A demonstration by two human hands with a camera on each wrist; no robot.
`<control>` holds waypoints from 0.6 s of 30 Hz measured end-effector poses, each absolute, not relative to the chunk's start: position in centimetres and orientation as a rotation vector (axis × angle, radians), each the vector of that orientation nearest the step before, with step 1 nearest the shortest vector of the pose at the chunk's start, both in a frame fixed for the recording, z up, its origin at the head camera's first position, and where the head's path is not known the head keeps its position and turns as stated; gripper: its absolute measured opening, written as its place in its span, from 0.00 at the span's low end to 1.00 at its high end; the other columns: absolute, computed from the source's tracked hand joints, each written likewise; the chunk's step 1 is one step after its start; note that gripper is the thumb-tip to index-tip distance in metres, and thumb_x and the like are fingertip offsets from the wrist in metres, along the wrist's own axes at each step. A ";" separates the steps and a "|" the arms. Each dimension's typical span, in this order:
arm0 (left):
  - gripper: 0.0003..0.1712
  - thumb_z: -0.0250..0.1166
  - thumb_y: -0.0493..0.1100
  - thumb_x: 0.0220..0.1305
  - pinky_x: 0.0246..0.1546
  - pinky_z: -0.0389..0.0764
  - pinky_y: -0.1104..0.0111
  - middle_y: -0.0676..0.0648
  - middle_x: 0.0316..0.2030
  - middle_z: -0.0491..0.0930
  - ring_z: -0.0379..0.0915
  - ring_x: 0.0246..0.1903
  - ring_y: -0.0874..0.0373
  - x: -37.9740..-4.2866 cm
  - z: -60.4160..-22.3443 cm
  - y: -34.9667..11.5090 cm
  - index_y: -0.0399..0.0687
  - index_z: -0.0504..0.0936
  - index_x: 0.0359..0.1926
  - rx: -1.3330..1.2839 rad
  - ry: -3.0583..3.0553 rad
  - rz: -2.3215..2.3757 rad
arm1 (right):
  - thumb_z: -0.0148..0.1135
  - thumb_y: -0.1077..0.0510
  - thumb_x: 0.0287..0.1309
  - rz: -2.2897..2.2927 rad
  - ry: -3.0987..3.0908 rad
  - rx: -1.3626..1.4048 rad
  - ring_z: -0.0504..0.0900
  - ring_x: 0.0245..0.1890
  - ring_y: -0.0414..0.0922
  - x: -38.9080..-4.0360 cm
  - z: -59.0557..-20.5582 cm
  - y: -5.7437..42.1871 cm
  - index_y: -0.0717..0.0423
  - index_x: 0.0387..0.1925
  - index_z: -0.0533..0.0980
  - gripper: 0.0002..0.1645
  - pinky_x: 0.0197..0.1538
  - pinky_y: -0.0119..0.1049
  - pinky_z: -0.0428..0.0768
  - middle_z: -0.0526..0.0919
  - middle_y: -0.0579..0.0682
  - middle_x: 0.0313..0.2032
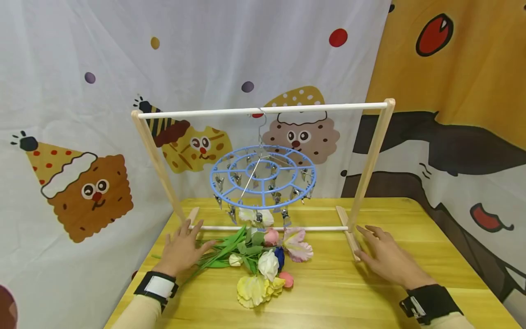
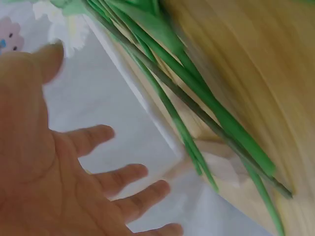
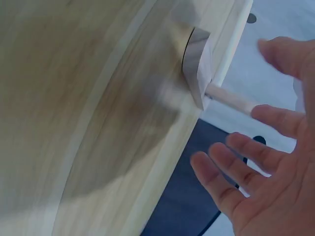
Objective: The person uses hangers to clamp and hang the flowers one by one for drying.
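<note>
My left hand [image 1: 182, 249] hovers with spread fingers over the green stems [image 2: 197, 93] of an artificial flower bunch, holding nothing. On the right, my right hand [image 1: 390, 258] is spread beside the wooden foot [image 1: 348, 234] of a rack; whether it touches the foot I cannot tell. The bunch lies on the table, with a white flower [image 1: 268, 265], yellow blooms [image 1: 252, 290] and a pink-lilac flower [image 1: 297, 245]. Above it a round blue clip hanger [image 1: 263, 204] hangs by its hook from the rack's white top bar [image 1: 197, 113]. Metal clips [image 1: 232, 213] dangle from its rings.
The rack's left post [image 1: 158, 164] and right post [image 1: 371, 160] rise on either side, joined low down by a white bar [image 1: 320, 228]. Under everything is a wooden table [image 1: 328, 297]. A cartoon-print cloth [image 1: 197, 55] hangs behind the table.
</note>
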State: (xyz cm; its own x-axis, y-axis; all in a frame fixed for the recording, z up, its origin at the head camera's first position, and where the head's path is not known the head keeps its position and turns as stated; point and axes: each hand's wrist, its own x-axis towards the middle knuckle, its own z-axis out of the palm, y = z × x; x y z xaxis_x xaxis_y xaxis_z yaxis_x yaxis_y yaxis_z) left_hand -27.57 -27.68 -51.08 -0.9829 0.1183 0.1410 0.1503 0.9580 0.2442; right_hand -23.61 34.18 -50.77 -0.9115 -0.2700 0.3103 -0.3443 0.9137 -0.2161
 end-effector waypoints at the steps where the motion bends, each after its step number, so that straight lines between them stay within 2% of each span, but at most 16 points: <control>1: 0.53 0.63 0.74 0.85 0.80 0.58 0.12 0.22 0.88 0.59 0.63 0.81 0.10 -27.7 -51.1 -28.0 0.48 0.64 0.93 -0.194 -2.983 -0.385 | 0.84 0.46 0.72 0.402 -2.803 0.460 0.85 0.65 0.79 -23.7 -50.8 34.0 0.63 0.82 0.76 0.47 0.60 0.80 0.87 0.80 0.77 0.72; 4: 0.45 0.69 0.62 0.86 0.74 0.70 0.15 0.20 0.84 0.65 0.71 0.73 0.09 -28.0 -51.0 -28.7 0.42 0.70 0.89 -0.191 -2.963 -0.375 | 0.85 0.50 0.71 0.449 -2.818 0.466 0.89 0.58 0.71 -24.1 -51.1 33.5 0.65 0.80 0.78 0.45 0.56 0.72 0.92 0.84 0.75 0.66; 7: 0.37 0.75 0.51 0.83 0.64 0.84 0.24 0.19 0.76 0.75 0.81 0.63 0.14 -28.1 -50.8 -29.0 0.37 0.79 0.81 -0.193 -2.930 -0.397 | 0.86 0.52 0.70 0.481 -2.831 0.487 0.90 0.50 0.61 -24.5 -51.5 33.0 0.67 0.77 0.80 0.42 0.48 0.59 0.93 0.86 0.73 0.60; 9: 0.30 0.78 0.45 0.80 0.57 0.90 0.31 0.20 0.69 0.80 0.86 0.57 0.21 -28.2 -50.8 -29.1 0.33 0.84 0.74 -0.176 -2.906 -0.432 | 0.86 0.53 0.69 0.499 -2.839 0.490 0.89 0.46 0.55 -24.7 -51.8 32.7 0.68 0.75 0.81 0.41 0.44 0.52 0.91 0.87 0.71 0.58; 13: 0.21 0.77 0.36 0.77 0.50 0.93 0.39 0.23 0.55 0.85 0.90 0.49 0.30 -28.3 -50.8 -29.5 0.28 0.89 0.64 -0.091 -2.878 -0.509 | 0.87 0.54 0.68 0.531 -2.851 0.486 0.89 0.45 0.52 -25.1 -52.2 32.3 0.68 0.72 0.83 0.38 0.42 0.49 0.91 0.88 0.69 0.56; 18: 0.17 0.77 0.29 0.73 0.47 0.92 0.39 0.24 0.46 0.88 0.89 0.45 0.31 -28.5 -50.9 -30.3 0.25 0.90 0.59 -0.047 -2.893 -0.514 | 0.86 0.59 0.67 0.564 -2.855 0.469 0.89 0.44 0.50 -25.2 -52.4 32.0 0.67 0.70 0.84 0.35 0.43 0.49 0.91 0.88 0.67 0.53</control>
State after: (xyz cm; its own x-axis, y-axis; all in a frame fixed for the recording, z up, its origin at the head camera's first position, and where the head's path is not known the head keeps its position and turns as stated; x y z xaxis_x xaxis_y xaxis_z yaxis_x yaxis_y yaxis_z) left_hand -28.46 -30.34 -50.92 -0.9789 -0.0041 0.2044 0.0665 0.9389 0.3377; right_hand -25.24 31.97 -52.41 -0.9312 -0.2681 0.2469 -0.3419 0.8774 -0.3365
